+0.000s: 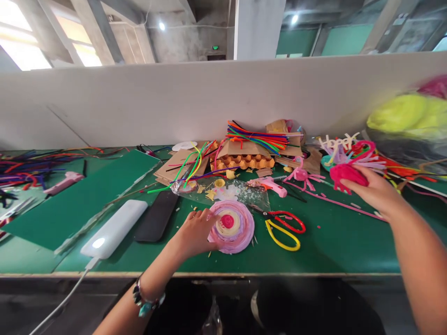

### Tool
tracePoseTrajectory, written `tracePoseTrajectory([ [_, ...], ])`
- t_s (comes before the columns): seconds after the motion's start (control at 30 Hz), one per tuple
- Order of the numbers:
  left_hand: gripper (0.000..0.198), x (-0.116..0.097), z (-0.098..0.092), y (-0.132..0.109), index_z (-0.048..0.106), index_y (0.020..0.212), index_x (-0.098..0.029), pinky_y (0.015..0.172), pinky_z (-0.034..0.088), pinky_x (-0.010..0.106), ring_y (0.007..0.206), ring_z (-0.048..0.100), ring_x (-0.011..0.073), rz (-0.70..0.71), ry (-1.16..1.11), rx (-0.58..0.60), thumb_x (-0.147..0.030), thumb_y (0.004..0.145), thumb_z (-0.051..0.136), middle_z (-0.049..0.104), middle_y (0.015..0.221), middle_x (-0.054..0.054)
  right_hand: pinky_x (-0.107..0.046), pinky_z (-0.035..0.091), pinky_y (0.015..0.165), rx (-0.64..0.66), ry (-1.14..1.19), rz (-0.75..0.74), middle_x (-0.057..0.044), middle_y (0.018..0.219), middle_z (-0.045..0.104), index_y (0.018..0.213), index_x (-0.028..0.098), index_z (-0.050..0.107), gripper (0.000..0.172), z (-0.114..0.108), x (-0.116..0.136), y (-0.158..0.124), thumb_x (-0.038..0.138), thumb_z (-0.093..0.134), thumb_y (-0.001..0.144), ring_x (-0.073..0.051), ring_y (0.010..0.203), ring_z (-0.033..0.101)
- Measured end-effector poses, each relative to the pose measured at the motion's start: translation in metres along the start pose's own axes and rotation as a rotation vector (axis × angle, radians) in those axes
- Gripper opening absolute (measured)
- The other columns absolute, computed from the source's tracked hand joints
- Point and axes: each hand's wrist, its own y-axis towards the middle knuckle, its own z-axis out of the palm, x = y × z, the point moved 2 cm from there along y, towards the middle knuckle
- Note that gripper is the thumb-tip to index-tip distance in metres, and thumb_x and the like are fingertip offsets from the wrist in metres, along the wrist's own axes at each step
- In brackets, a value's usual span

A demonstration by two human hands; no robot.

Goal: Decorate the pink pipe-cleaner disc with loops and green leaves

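A round coaster-like disc (242, 235), coiled in pink, lilac and cream with a dark pink middle, lies on the green table top. My left hand (199, 232) grips its left edge, fingers at the top and thumb low. At the right, my right hand (372, 188) is closed round a fuzzy dark pink pipe-cleaner figure (344, 176) with short legs, beside other pipe-cleaner pieces. Scissors (284, 228) with one red and one yellow handle lie right of the disc. A pink glue gun (272, 186) rests behind it, near a small pink pipe-cleaner figure (302, 175).
Bundled pipe cleaners (258, 137) lie on cardboard and an orange egg tray (244, 162) against the white partition (174, 102). On the left are a black phone (157, 217), a white corded device (115, 228), a green board (87, 195) and another pink glue gun (64, 183).
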Motion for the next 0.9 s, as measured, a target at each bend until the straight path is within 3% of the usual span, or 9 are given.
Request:
tracePoseTrajectory([
  [0.1,0.051,-0.005,-0.001,-0.004,0.055,0.114,-0.015,0.091,0.037,0.045,0.101,0.054,0.0289,0.046,-0.010,-0.019,-0.038,0.069,0.063,0.058,0.106,0.014,-0.044,0.041,0.090,0.062,0.054,0.039,-0.005,0.109,0.059,0.107,0.029,0.051,0.046,0.027,0.042,-0.024,0.045,0.063,0.066,-0.024,0.099,0.057],
  [0.17,0.041,-0.008,-0.005,-0.005,0.060,0.105,-0.017,0.088,0.039,0.046,0.100,0.053,0.0290,0.098,-0.049,-0.076,-0.040,0.070,0.061,0.060,0.101,0.012,-0.045,0.038,0.095,0.169,0.285,0.076,-0.004,0.120,0.053,0.113,0.029,0.047,0.054,0.054,0.070,-0.046,0.045,0.063,0.064,-0.024,0.109,0.052],
  [0.33,0.053,-0.016,-0.022,-0.007,0.041,0.122,-0.018,0.081,0.046,0.038,0.086,0.057,0.0196,0.148,-0.454,-0.349,-0.040,0.076,0.056,0.054,0.110,0.009,-0.036,0.047,0.084,0.637,0.484,0.020,-0.002,0.106,0.056,0.104,0.027,0.045,0.039,0.127,0.115,-0.088,0.037,0.060,0.069,-0.020,0.099,0.056],
  [0.47,0.066,-0.027,-0.020,-0.001,0.032,0.127,-0.013,0.090,0.042,0.041,0.105,0.051,0.0259,0.150,-0.618,-0.454,-0.044,0.073,0.057,0.043,0.123,0.016,-0.036,0.050,0.070,0.632,0.369,0.000,-0.001,0.087,0.051,0.096,0.024,0.034,0.032,0.163,0.124,-0.097,0.035,0.054,0.072,-0.015,0.074,0.057],
  [0.53,0.071,-0.030,-0.014,0.007,0.029,0.128,-0.011,0.096,0.037,0.043,0.116,0.041,0.0290,0.176,-0.713,-0.460,-0.044,0.072,0.057,0.038,0.127,0.018,-0.039,0.050,0.071,0.521,0.240,-0.080,-0.003,0.089,0.047,0.097,0.023,0.030,0.042,0.172,0.126,-0.100,0.031,0.059,0.068,-0.017,0.075,0.055],
  [0.6,0.072,-0.028,-0.007,0.016,0.029,0.127,-0.011,0.099,0.033,0.044,0.120,0.036,0.0292,0.172,-0.866,-0.507,-0.043,0.070,0.058,0.034,0.128,0.018,-0.044,0.046,0.081,0.449,0.141,-0.234,-0.009,0.102,0.043,0.104,0.022,0.029,0.053,0.176,0.129,-0.103,0.026,0.063,0.063,-0.023,0.093,0.052],
  [0.73,0.052,-0.014,0.008,0.030,0.048,0.108,-0.017,0.098,0.032,0.041,0.111,0.043,0.0255,0.026,-1.285,-0.606,-0.041,0.064,0.061,0.047,0.112,0.009,-0.046,0.034,0.099,0.579,0.039,-0.452,-0.011,0.130,0.023,0.123,0.027,0.024,0.067,0.177,0.134,-0.114,0.022,0.061,0.067,-0.027,0.125,0.030],
  [0.83,0.048,-0.008,0.016,0.032,0.051,0.104,-0.017,0.090,0.040,0.036,0.101,0.051,0.0219,-0.046,-1.653,-0.476,-0.039,0.063,0.062,0.055,0.104,0.005,-0.045,0.030,0.103,0.646,0.051,-0.521,-0.009,0.134,0.018,0.126,0.031,0.024,0.064,0.175,0.131,-0.117,0.022,0.057,0.073,-0.026,0.129,0.022],
  [0.9,0.048,-0.006,0.018,0.029,0.050,0.106,-0.017,0.081,0.044,0.032,0.092,0.056,0.0193,-0.066,-1.850,-0.395,-0.038,0.065,0.061,0.059,0.099,0.004,-0.044,0.035,0.100,0.628,0.161,-0.479,-0.009,0.130,0.025,0.126,0.031,0.024,0.060,0.175,0.126,-0.115,0.025,0.056,0.075,-0.025,0.124,0.031],
])
